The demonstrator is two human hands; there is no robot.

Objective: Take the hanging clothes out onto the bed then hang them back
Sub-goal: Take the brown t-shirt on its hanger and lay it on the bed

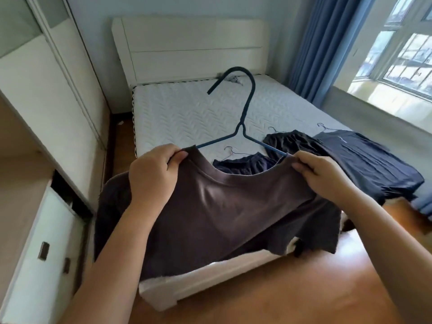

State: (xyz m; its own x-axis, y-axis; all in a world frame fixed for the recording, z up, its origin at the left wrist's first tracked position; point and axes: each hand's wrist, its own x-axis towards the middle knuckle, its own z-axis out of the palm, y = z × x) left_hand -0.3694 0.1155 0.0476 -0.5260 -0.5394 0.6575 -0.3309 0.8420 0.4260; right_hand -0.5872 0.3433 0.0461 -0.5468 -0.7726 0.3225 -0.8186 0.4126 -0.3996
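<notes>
Nearest the camera, two bare forearms reach forward over a wood floor. The left hand has its grip closed on the left shoulder of a brown-grey T-shirt, fingers pinching the fabric at the collar edge. The right hand pinches the right shoulder the same way, its grip likewise closed on cloth. The shirt is held up in the air above the foot of the bed, its hem drooping over the bed's white end board. A dark blue hanger sits inside the neck opening, both arms running under the fabric at the hands, its hook standing upright above the collar.

Beyond the shirt, three dark garments lie on the bare quilted mattress, each on a thin wire hanger: a dark gathered piece just behind the collar, a black one beside it, and a navy pleated one to the right, hanging off the mattress edge. The navy garment carries a small pale line of lettering near its top, too small to read.

A white wardrobe with drawers stands at left. A cream headboard backs the bed, with blue curtains and a bright window at right.
</notes>
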